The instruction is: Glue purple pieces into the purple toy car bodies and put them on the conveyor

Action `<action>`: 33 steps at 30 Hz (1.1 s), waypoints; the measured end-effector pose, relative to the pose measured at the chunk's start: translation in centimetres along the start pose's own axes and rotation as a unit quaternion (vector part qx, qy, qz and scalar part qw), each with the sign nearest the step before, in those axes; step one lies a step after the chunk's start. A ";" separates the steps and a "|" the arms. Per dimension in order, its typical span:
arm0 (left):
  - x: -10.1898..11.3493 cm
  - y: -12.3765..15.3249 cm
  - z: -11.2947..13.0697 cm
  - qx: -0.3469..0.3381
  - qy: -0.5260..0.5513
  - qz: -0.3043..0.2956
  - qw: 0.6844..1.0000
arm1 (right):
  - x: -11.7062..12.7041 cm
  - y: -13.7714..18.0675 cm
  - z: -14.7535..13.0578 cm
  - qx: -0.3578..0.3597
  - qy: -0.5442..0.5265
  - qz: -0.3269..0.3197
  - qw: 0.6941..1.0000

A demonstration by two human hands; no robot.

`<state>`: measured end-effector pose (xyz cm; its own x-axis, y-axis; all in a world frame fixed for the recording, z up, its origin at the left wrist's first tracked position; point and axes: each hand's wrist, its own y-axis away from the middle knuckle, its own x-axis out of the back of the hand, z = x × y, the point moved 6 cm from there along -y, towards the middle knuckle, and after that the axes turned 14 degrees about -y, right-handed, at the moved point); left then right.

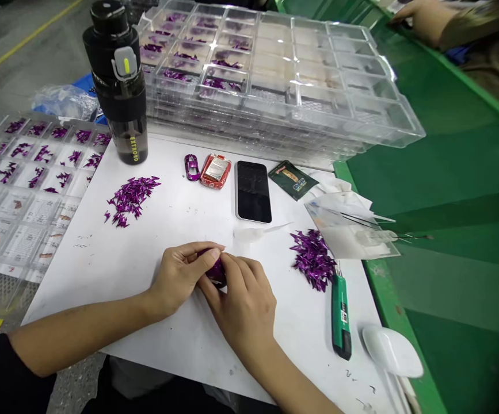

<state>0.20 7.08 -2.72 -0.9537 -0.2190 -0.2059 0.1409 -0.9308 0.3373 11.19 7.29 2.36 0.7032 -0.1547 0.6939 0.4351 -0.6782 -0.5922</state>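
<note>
Both my hands meet at the near middle of the white table top (180, 328). My left hand (179, 275) and my right hand (243, 299) pinch one small shiny purple part (217, 271) between their fingertips; most of it is hidden by my fingers. A heap of small purple pieces (313, 259) lies just right of my right hand. A second heap of purple pieces (132, 195) lies to the far left of my left hand. A small purple toy car body (191, 167) rests further back.
A black water bottle (122, 86) stands at the back left. Stacked clear trays (284, 86) fill the back. A phone (253, 191), a red case (215, 171), a green knife (341, 313), a white mouse-like object (391, 351) and another person's hand (422, 20) are around. A tray of purple parts (25, 172) lies left.
</note>
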 end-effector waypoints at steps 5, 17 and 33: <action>-0.4 0.2 0.5 -0.026 -0.073 -0.066 0.995 | 0.1 -0.3 0.2 0.054 -0.017 -0.033 0.998; -0.9 0.6 0.3 -0.028 -0.091 -0.110 0.989 | 0.2 -0.3 1.4 0.034 -0.033 -0.051 0.998; -0.5 1.7 1.0 -0.009 -0.015 -0.112 0.994 | 3.3 -0.3 6.6 -0.107 -0.158 0.217 0.957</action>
<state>0.63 5.93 -1.14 -0.9693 0.0030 -0.2457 -0.0713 -0.9603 0.2698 17.09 11.69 2.15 0.9415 -0.2527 0.2227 -0.0377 -0.7360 -0.6759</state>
